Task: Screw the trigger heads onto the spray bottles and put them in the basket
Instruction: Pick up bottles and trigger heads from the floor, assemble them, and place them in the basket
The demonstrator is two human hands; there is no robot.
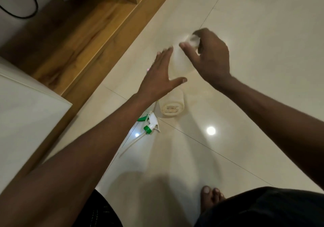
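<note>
A translucent white spray bottle with no head lies tilted over the tiled floor, its labelled base toward me. Its upper part is blurred. My right hand curls its fingers round the bottle's neck at the far end. My left hand is flat with straight fingers along the bottle's left side, and its thumb reaches across the body. A white trigger head with green nozzle, green collar and a long dip tube lies on the floor just below my left wrist.
A wooden cabinet base runs diagonally along the left. A white panel juts out at the near left, and a black cable loops at the top left. My bare foot rests on the pale tiles.
</note>
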